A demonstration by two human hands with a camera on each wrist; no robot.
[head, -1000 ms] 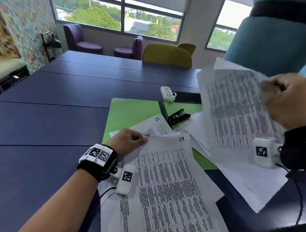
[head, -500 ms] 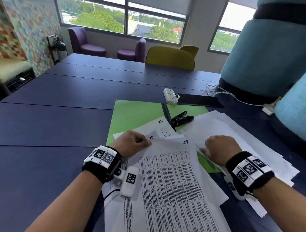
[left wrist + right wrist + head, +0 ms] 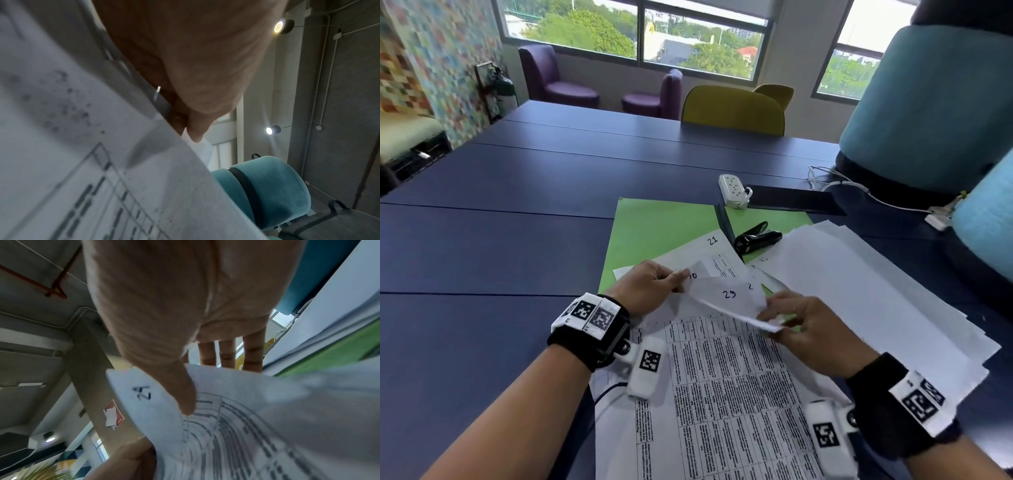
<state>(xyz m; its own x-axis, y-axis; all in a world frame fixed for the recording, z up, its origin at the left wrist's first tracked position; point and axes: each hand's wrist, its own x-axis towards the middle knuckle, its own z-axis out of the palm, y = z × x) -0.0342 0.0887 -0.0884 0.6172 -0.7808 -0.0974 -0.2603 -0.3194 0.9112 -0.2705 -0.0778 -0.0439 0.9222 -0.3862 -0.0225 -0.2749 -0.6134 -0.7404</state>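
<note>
A stack of printed table sheets (image 3: 722, 394) lies on the blue table (image 3: 500, 240) in front of me. Its top sheet, marked 29 (image 3: 729, 294), curls up at its far edge. My left hand (image 3: 679, 279) pinches the stack's far left corner, seen close in the left wrist view with the fingertips (image 3: 193, 131) on the paper (image 3: 82, 146). My right hand (image 3: 770, 317) pinches the far right corner of sheet 29. In the right wrist view the thumb (image 3: 185, 395) lies on top of sheet 29 (image 3: 236, 418) and the fingers (image 3: 226, 353) are behind it.
An open green folder (image 3: 654, 233) lies under the papers, with a sheet marked 21 (image 3: 710, 246) on it. A pile of blank-side-up sheets (image 3: 859, 291) spreads to the right. Beyond are a black stapler (image 3: 756, 238), a white power strip (image 3: 734, 188), a flat black device (image 3: 791, 200) and teal chairs (image 3: 928, 113).
My right hand laid the sheet it held up onto the right pile, came back and lifted the far right corner of sheet 29. My left hand stayed at the stack's corner.
</note>
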